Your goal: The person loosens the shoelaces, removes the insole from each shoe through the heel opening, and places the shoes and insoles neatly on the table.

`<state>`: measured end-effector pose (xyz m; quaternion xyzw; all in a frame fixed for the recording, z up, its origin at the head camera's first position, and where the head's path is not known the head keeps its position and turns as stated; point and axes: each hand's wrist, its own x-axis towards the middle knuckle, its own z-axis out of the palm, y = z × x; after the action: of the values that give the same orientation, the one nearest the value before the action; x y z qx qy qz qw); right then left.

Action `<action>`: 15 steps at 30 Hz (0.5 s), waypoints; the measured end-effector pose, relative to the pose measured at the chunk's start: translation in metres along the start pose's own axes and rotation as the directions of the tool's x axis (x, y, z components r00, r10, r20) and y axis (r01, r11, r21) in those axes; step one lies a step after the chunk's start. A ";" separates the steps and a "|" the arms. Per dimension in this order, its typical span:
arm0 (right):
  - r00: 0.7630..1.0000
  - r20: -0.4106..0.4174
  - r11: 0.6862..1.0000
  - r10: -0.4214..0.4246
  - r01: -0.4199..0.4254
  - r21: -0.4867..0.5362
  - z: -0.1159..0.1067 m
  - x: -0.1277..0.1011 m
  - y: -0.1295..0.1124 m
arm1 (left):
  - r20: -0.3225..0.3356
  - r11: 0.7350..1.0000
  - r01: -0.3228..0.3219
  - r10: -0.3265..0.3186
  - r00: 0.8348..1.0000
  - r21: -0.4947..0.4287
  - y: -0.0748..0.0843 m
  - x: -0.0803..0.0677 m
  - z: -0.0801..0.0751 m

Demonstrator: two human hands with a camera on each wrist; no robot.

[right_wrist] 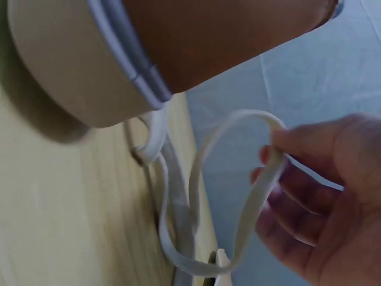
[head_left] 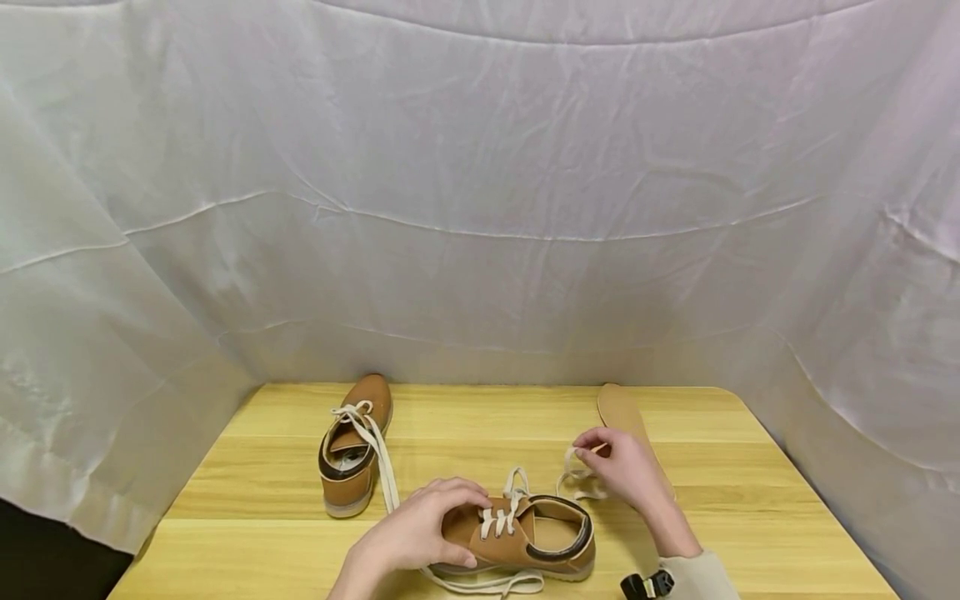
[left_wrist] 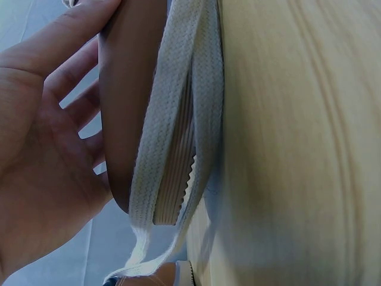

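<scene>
A brown lace-up shoe (head_left: 517,548) lies at the table's near side, its toe to the left and heel to the right. My left hand (head_left: 423,529) holds it by the toe, thumb on the near side and fingers over the far side. In the left wrist view, flat cream lace (left_wrist: 158,119) runs along the ribbed sole edge. To the right of the heel, my right hand (head_left: 626,468) pinches a cream shoelace (right_wrist: 259,193) between thumb and fingers. The lace hangs in a loop below the fingertips. White lacing crosses the shoe's tongue.
A second brown shoe (head_left: 372,396) with a tied cream lace stands at the back left. A long lace (head_left: 386,475) trails from it toward my left hand. A flat tan insole (head_left: 621,408) lies at the back right, partly behind my right hand. Grey cloth (head_left: 480,208) surrounds the wooden table.
</scene>
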<state>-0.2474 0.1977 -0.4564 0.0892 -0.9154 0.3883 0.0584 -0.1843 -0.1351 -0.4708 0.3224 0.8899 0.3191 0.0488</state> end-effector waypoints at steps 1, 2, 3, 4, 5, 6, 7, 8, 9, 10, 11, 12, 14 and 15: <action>0.999 0.032 1.000 -0.009 0.009 0.001 0.001 -0.001 0.001 | 0.001 1.000 0.000 0.000 1.000 -0.001 0.000 0.000 0.000; 0.998 0.066 1.000 -0.017 0.016 0.014 0.002 -0.001 0.002 | 0.002 1.000 0.000 0.000 1.000 -0.002 0.000 0.000 0.000; 0.995 0.098 0.999 -0.030 0.028 0.018 0.003 -0.002 0.003 | 0.002 1.000 -0.001 0.001 1.000 -0.001 0.000 0.000 0.000; 0.990 0.131 0.999 -0.044 0.042 0.021 0.003 -0.002 0.004 | 0.002 1.000 -0.001 0.001 1.000 -0.002 0.000 0.000 0.000; 0.985 0.161 0.998 -0.057 0.054 0.025 0.004 -0.002 0.004 | 0.003 1.000 -0.001 0.001 1.000 -0.003 -0.001 -0.001 0.000; 0.980 0.186 0.997 -0.072 0.068 0.030 0.004 -0.003 0.004 | 0.004 1.000 -0.001 0.001 1.000 -0.003 -0.001 -0.001 0.000; 0.975 0.205 0.996 -0.084 0.079 0.032 0.004 -0.003 0.004 | 0.004 1.000 -0.001 0.001 1.000 -0.004 -0.001 -0.001 0.000; 0.972 0.216 0.995 -0.095 0.089 0.038 0.003 -0.003 0.004 | 0.005 1.000 -0.002 0.002 1.000 -0.004 -0.001 -0.001 0.000; 0.970 0.219 0.994 -0.108 0.102 0.041 0.003 -0.002 0.003 | 0.006 1.000 -0.002 0.002 1.000 -0.006 -0.001 -0.001 0.000; 0.969 0.217 0.992 -0.120 0.110 0.055 0.002 -0.002 0.002 | 0.008 1.000 -0.001 0.001 1.000 -0.008 -0.001 -0.001 0.000; 0.969 0.209 0.990 -0.132 0.119 0.073 0.001 -0.002 0.001 | 0.009 1.000 -0.001 0.001 1.000 -0.005 -0.001 0.000 0.000; 0.970 0.195 0.988 -0.144 0.129 0.088 0.000 -0.002 -0.001 | 0.009 1.000 -0.001 0.001 1.000 -0.003 -0.001 0.000 -0.001; 0.971 0.169 0.981 -0.171 0.151 0.122 -0.002 -0.002 -0.004 | 0.009 1.000 0.001 -0.001 1.000 0.006 0.000 0.000 0.000; 0.969 0.162 0.977 -0.185 0.164 0.135 -0.003 -0.002 -0.005 | 0.009 1.000 0.003 -0.004 1.000 0.013 0.000 0.000 0.000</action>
<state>-0.2439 0.1966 -0.4513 0.2062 -0.8805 0.4269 0.0070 -0.1847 -0.1349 -0.4708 0.3225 0.8923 0.3118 0.0511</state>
